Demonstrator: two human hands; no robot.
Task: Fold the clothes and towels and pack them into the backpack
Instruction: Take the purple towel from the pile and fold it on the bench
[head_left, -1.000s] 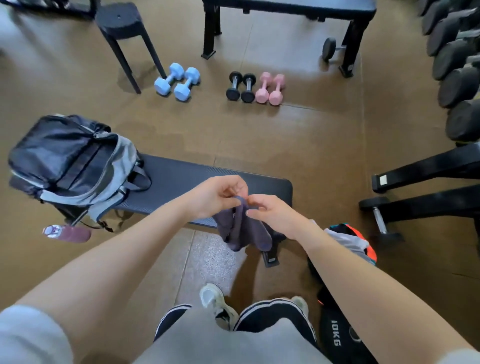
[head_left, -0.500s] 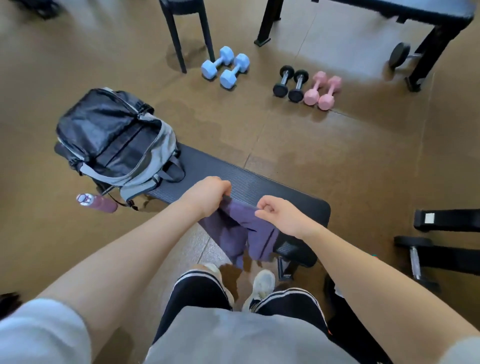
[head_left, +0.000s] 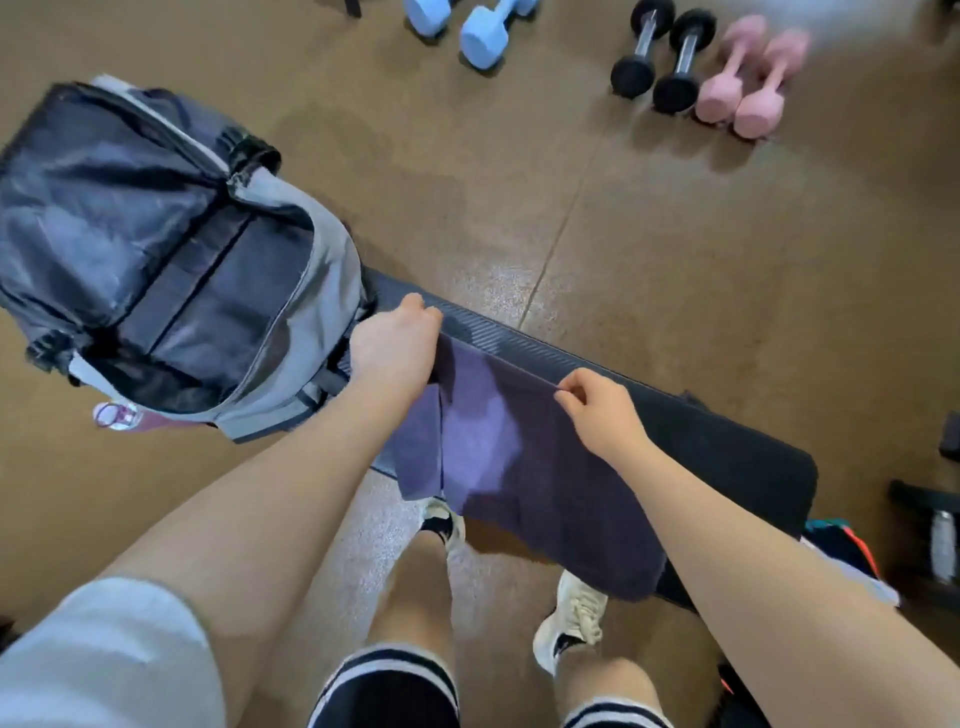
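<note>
1. In the head view, a purple towel (head_left: 524, 467) lay spread across a black padded bench (head_left: 727, 447), its near edge hanging over the bench side toward the person's legs.
2. The left hand (head_left: 396, 349) gripped the towel's far left corner, fingers curled round the cloth, just beside the backpack (head_left: 171, 260).
3. The right hand (head_left: 602, 410) pinched the towel's far edge between thumb and fingertips, well to the right of the left hand, so that the edge ran taut between the two.
4. A fold line ran down the towel near its left side, where a narrow strip lay as a separate panel.
5. The backpack, dark with grey trim, rested on the left end of the bench and stood open, its dark lining visible inside.
6. A pink bottle (head_left: 122, 415) poked out at the backpack's lower side; whether it sat in a pocket could not be told.
7. On the brown floor (head_left: 519, 208) beyond the bench lay a pair of blue dumbbells (head_left: 467, 26), a pair of black dumbbells (head_left: 660, 67) and a pair of pink dumbbells (head_left: 748, 88), each pair side by side.
8. The person wore white shoes (head_left: 571, 618) and dark shorts with white stripes, feet planted close to the bench.
9. At the right edge some colourful cloth (head_left: 841, 540) showed below the bench end, too cut off to identify.
</note>
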